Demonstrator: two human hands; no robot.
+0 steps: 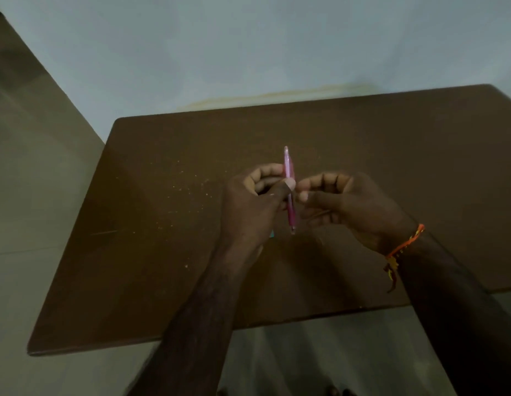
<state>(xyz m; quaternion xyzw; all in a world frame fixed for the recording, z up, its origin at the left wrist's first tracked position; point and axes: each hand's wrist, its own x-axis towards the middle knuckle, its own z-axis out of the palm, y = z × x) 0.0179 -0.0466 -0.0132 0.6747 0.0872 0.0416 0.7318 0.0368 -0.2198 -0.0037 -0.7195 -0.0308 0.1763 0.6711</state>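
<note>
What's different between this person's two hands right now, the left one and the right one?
The left hand grips the pink pen, thumb pressed on its barrel; the right hand curls beside the pen, and whether it touches it is unclear. The right hand's wrist wears an orange thread band; the left hand's wrist is bare. Both hover close together over the brown table.
</note>
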